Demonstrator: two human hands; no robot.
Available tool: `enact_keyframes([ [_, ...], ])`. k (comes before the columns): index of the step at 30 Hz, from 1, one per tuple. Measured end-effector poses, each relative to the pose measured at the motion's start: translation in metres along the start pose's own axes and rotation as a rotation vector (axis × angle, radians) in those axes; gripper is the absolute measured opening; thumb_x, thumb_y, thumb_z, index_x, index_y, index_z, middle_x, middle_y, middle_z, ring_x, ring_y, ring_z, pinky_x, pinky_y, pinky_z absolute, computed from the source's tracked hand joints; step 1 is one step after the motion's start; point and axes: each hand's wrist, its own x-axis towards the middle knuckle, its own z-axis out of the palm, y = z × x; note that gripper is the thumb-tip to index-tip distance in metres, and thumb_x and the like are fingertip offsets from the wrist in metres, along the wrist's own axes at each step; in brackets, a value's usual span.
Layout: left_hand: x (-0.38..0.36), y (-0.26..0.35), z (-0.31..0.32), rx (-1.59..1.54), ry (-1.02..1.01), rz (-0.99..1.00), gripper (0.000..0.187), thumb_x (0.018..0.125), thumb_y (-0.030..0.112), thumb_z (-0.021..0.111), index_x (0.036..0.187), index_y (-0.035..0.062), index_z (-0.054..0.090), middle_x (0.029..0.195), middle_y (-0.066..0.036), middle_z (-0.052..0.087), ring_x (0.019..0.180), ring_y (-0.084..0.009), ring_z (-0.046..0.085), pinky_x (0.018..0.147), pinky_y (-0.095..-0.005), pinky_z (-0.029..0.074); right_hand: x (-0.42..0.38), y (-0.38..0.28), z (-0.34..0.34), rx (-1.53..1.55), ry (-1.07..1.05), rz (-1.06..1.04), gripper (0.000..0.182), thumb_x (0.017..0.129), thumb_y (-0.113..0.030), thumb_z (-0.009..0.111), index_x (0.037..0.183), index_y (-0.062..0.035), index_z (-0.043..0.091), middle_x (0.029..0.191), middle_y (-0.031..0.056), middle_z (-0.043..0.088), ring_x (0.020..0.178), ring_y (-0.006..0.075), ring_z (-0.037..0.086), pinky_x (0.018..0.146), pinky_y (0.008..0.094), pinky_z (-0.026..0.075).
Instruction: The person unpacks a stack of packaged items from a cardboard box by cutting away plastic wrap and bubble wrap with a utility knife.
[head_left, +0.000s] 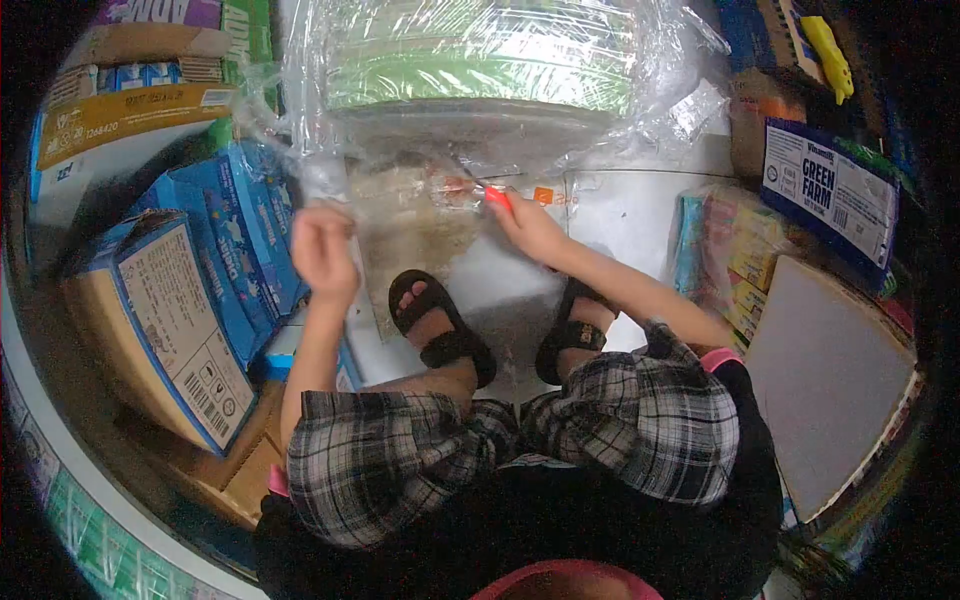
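A large bundle (480,75) with green edges, wrapped in shiny clear plastic, stands on the floor at the top centre. My right hand (530,228) is closed round the red handle of a cutter (498,198), whose thin blade points up and left towards the bundle's lower edge. My left hand (325,245) is raised left of centre, fingers curled, below loose clear wrap (318,170). It is slightly blurred, and what its fingers hold, if anything, cannot be made out.
Blue cartons (235,230) and a tipped box (185,320) lie at the left. On the right are a Green Farm box (830,195), yellow packs (755,255) and a grey board (835,385). My sandalled feet (440,325) rest on the tiled floor (640,225).
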Motion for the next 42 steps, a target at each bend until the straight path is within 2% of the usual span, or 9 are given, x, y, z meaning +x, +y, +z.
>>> enact_keyframes([
  [2,0.01,0.01,-0.007,-0.027,0.014,0.005,0.012,0.081,0.004,0.038,0.069,0.0014,0.042,0.063,-0.005,0.043,0.055,-0.0115,0.039,0.05,-0.0216,0.031,-0.008,0.015,-0.005,-0.106,-0.071,0.225,0.033,0.082,-0.029,0.04,0.087,0.0028,0.045,0.073,0.0248,0.053,0.069,0.0392,0.052,0.06,0.0419,0.04],
  [8,0.021,0.017,-0.023,-0.025,-0.015,-0.263,0.007,0.079,0.01,0.044,0.078,0.0031,0.044,0.064,-0.003,0.042,0.056,-0.0088,0.038,0.051,-0.0192,0.03,-0.024,-0.001,0.0,-0.043,-0.164,0.082,0.026,0.082,-0.024,0.04,0.087,0.0016,0.044,0.066,0.023,0.05,0.064,0.0375,0.051,0.055,0.0396,0.038],
  [11,0.031,0.031,-0.004,0.304,-0.207,-0.331,0.014,0.075,0.016,0.053,0.083,0.0051,0.048,0.064,-0.004,0.045,0.056,-0.0123,0.042,0.051,-0.0206,0.032,-0.019,-0.017,-0.001,0.007,-0.206,0.067,0.03,0.081,-0.028,0.041,0.086,0.0014,0.044,0.066,0.0222,0.051,0.064,0.0378,0.051,0.056,0.0411,0.039],
  [13,0.036,0.035,0.009,0.881,-0.736,-0.286,0.023,0.067,0.02,0.06,0.084,0.0072,0.05,0.075,-0.008,0.049,0.065,-0.0192,0.047,0.057,-0.0268,0.037,-0.019,-0.019,-0.001,0.007,-0.187,0.048,0.028,0.081,-0.026,0.042,0.087,0.0007,0.044,0.065,0.0214,0.051,0.063,0.0365,0.051,0.055,0.0401,0.039],
  [14,0.034,0.027,0.014,0.883,-0.731,-0.286,0.023,0.067,0.02,0.06,0.084,0.0072,0.05,0.075,-0.008,0.049,0.065,-0.0192,0.047,0.057,-0.0268,0.037,-0.018,-0.018,-0.003,0.001,-0.167,0.03,0.026,0.081,-0.025,0.043,0.088,0.0,0.044,0.065,0.0206,0.051,0.061,0.0352,0.052,0.054,0.0391,0.039],
  [16,0.029,0.003,0.025,1.108,-0.596,0.244,0.03,0.062,0.023,0.062,0.085,0.008,0.05,0.09,-0.01,0.048,0.076,-0.0242,0.047,0.065,-0.0334,0.037,-0.018,-0.021,-0.006,0.049,-0.13,0.047,0.024,0.081,-0.023,0.043,0.089,-0.0003,0.044,0.065,0.0198,0.051,0.06,0.0334,0.052,0.054,0.0375,0.039],
  [19,0.034,-0.02,0.046,1.071,-0.534,0.461,0.034,0.063,0.03,0.062,0.087,0.0093,0.051,0.098,-0.009,0.046,0.082,-0.0259,0.048,0.068,-0.0351,0.036,-0.021,-0.017,-0.009,0.131,-0.078,0.07,0.022,0.081,-0.021,0.044,0.09,-0.001,0.045,0.064,0.0182,0.051,0.059,0.0299,0.051,0.053,0.0349,0.038],
  [27,0.013,-0.049,0.058,1.034,-0.507,0.309,0.029,0.064,0.029,0.059,0.086,0.0125,0.051,0.088,-0.003,0.05,0.079,-0.0181,0.048,0.061,-0.0322,0.035,-0.021,-0.013,-0.01,0.2,-0.017,0.07,0.022,0.082,-0.021,0.043,0.088,-0.0006,0.044,0.063,0.0166,0.049,0.058,0.0273,0.05,0.054,0.0333,0.038],
  [42,-0.005,-0.065,0.055,1.033,-0.651,0.294,0.019,0.064,0.016,0.053,0.083,0.0137,0.054,0.074,0.0,0.047,0.072,-0.0173,0.048,0.056,-0.0315,0.036,0.001,-0.011,0.003,0.087,-0.053,0.254,0.036,0.084,-0.031,0.038,0.08,0.0039,0.045,0.068,0.0242,0.051,0.066,0.0367,0.051,0.059,0.0386,0.038],
])
